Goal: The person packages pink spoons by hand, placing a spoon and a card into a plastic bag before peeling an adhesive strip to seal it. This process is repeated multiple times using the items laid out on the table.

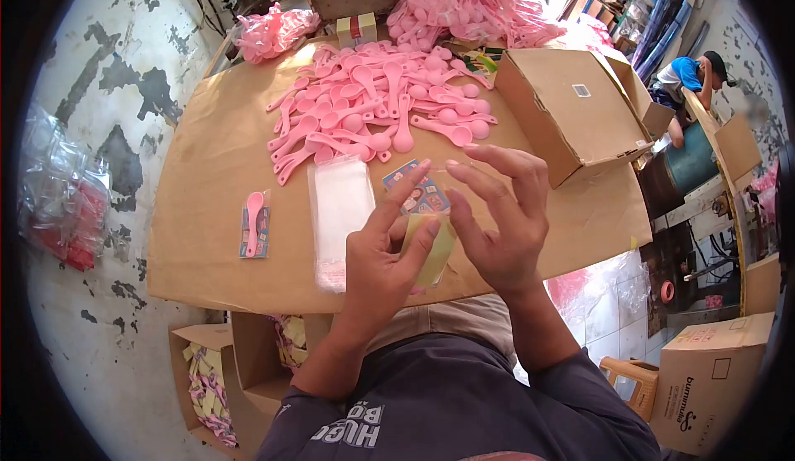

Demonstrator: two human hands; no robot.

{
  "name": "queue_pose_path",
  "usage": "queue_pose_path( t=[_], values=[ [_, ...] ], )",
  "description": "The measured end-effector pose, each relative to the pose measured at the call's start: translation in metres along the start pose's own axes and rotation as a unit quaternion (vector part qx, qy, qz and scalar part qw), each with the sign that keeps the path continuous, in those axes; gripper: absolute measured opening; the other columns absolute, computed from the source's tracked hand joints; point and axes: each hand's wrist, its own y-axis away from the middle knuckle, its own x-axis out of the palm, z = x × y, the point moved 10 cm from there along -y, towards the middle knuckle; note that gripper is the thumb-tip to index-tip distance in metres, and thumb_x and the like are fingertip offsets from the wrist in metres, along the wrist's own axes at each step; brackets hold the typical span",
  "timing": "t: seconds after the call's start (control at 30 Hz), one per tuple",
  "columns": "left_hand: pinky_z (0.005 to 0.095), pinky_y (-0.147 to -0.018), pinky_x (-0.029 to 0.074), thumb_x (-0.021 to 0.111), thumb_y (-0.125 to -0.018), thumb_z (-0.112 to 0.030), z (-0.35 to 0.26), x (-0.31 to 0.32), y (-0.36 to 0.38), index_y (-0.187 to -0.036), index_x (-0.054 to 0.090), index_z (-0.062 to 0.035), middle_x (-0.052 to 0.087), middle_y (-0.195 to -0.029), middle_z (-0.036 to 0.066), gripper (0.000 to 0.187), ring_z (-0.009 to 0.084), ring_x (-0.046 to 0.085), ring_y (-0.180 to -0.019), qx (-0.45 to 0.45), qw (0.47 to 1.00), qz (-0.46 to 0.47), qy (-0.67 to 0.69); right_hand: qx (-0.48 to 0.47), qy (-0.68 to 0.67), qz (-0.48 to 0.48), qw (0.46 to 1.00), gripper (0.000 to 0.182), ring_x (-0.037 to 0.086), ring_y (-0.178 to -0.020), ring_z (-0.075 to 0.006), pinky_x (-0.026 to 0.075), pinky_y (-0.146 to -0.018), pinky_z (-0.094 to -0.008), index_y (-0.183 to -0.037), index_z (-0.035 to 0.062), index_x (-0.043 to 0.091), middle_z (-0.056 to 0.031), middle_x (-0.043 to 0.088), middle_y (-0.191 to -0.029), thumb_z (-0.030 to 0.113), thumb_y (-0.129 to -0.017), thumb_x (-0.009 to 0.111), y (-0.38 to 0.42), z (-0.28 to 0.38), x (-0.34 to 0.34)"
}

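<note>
My left hand (385,250) is closed on a yellow-green card (435,250), thumb across its front. My right hand (505,213) is just right of it, fingers curved and apart, with nothing visible gripped. Between the hands, at the far end of the yellow-green card, shows a blue printed card (424,192). A stack of clear plastic bags (342,213) lies on the table left of my left hand. Farther left lies a pink spoon (254,221) with a blue printed card in a clear bag. A large heap of pink spoons (373,101) spreads beyond my hands.
The cardboard-covered table (199,163) holds a brown box (571,109) at the right. Bags of pink spoons (464,6) stand at the back. Open cartons (203,337) sit below the front edge, and a stool (633,386) is at lower right. A person (687,80) sits far right.
</note>
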Motion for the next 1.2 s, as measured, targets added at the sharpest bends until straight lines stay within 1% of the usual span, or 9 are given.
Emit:
queue_pose_path(
  t=[0.33, 0.43, 0.5, 0.53, 0.6, 0.77, 0.87, 1.03, 1.2],
  values=[
    [0.0217, -0.055, 0.03, 0.07, -0.094, -0.006, -0.014, 0.009, 0.003, -0.153, 0.05, -0.0127, 0.032, -0.061, 0.0, 0.062, 0.0068, 0.028, -0.059, 0.107, 0.977, 0.039, -0.178, -0.013, -0.028, -0.031, 0.999, 0.026, 0.064, -0.097, -0.0282, 0.053, -0.083, -0.0385, -0.1, 0.0033, 0.074, -0.0081, 0.07, -0.109, -0.004, -0.075, 0.077, -0.002, -0.004, 0.006],
    [0.0204, -0.056, 0.021, 0.07, -0.093, -0.004, -0.018, 0.01, 0.003, -0.15, 0.053, -0.0055, 0.028, -0.064, -0.009, 0.059, 0.0032, 0.026, -0.059, 0.095, 0.982, 0.039, -0.161, 0.034, -0.084, -0.031, 0.995, 0.022, 0.066, -0.1, -0.0288, 0.053, -0.086, -0.0376, -0.096, 0.0021, 0.071, -0.0092, 0.071, -0.108, -0.006, -0.076, 0.075, 0.0, -0.019, 0.005],
    [0.0199, -0.059, 0.039, 0.068, -0.096, -0.007, -0.008, 0.008, 0.001, -0.149, 0.052, -0.0087, 0.056, -0.062, 0.006, 0.055, 0.0041, 0.042, -0.059, 0.04, 0.975, 0.068, -0.207, 0.063, -0.096, -0.033, 0.993, 0.02, 0.067, -0.101, -0.0283, 0.054, -0.087, -0.0373, -0.097, 0.0012, 0.07, -0.011, 0.071, -0.108, -0.006, -0.079, 0.073, -0.001, -0.027, 0.0],
    [0.0199, -0.059, 0.039, 0.068, -0.096, -0.007, -0.003, 0.009, 0.0, -0.149, 0.052, -0.0087, 0.056, -0.062, 0.006, 0.055, 0.0041, 0.042, -0.059, 0.04, 0.975, 0.069, -0.207, 0.091, -0.112, -0.034, 0.989, 0.017, 0.068, -0.101, -0.0279, 0.054, -0.089, -0.0369, -0.098, 0.0004, 0.069, -0.0128, 0.071, -0.108, -0.006, -0.082, 0.072, 0.0, -0.034, -0.001],
    [0.019, -0.059, 0.045, 0.067, -0.098, -0.008, 0.009, 0.006, 0.0, -0.143, 0.055, -0.0045, 0.076, -0.083, 0.011, 0.047, 0.0024, 0.059, -0.065, 0.019, 0.996, 0.053, -0.066, 0.165, -0.207, -0.093, 0.96, 0.014, 0.068, -0.102, -0.0269, 0.055, -0.09, -0.0367, -0.1, -0.0005, 0.067, -0.0148, 0.071, -0.108, -0.005, -0.087, 0.069, 0.004, -0.062, -0.009],
    [0.0207, -0.054, 0.056, 0.066, -0.1, -0.011, 0.016, -0.001, 0.0, -0.134, 0.057, 0.0009, 0.077, -0.107, 0.017, 0.037, 0.0102, 0.072, -0.08, -0.053, 0.997, 0.051, 0.032, 0.285, -0.425, -0.264, 0.818, 0.009, 0.067, -0.095, -0.0216, 0.056, -0.087, -0.0354, -0.102, -0.0018, 0.06, -0.0161, 0.069, -0.101, -0.005, -0.095, 0.057, 0.022, -0.115, -0.033],
    [0.0213, -0.054, 0.057, 0.065, -0.101, -0.011, 0.021, -0.006, -0.002, -0.128, 0.06, 0.001, 0.076, -0.11, 0.017, 0.03, 0.0112, 0.073, -0.081, -0.045, 0.996, 0.021, 0.074, 0.221, -0.465, -0.223, 0.828, 0.008, 0.062, -0.078, -0.0141, 0.053, -0.072, -0.0288, -0.1, -0.0007, 0.057, -0.0108, 0.065, -0.09, -0.006, -0.095, 0.055, 0.031, -0.104, -0.037],
    [0.0236, -0.06, 0.06, 0.064, -0.101, -0.01, 0.018, -0.009, -0.006, -0.119, 0.063, 0.0018, 0.074, -0.116, 0.019, 0.021, 0.0134, 0.073, -0.09, -0.013, 0.992, -0.002, 0.127, 0.335, -0.478, 0.073, 0.809, 0.013, 0.043, -0.061, -0.0011, 0.032, -0.054, -0.0175, -0.111, 0.0004, 0.064, -0.0008, 0.058, -0.08, 0.0, -0.099, 0.058, 0.051, -0.073, 0.021],
    [0.0287, -0.082, 0.06, 0.064, -0.101, -0.007, 0.009, -0.015, -0.007, -0.114, 0.066, 0.005, 0.072, -0.118, 0.019, 0.018, 0.0162, 0.071, -0.1, 0.081, 0.995, 0.002, 0.059, 0.314, -0.427, 0.157, 0.833, 0.015, 0.049, -0.07, -0.0004, 0.043, -0.062, -0.0179, -0.113, -0.0009, 0.067, 0.002, 0.059, -0.084, 0.006, -0.099, 0.065, 0.059, -0.051, 0.05]
  ],
)
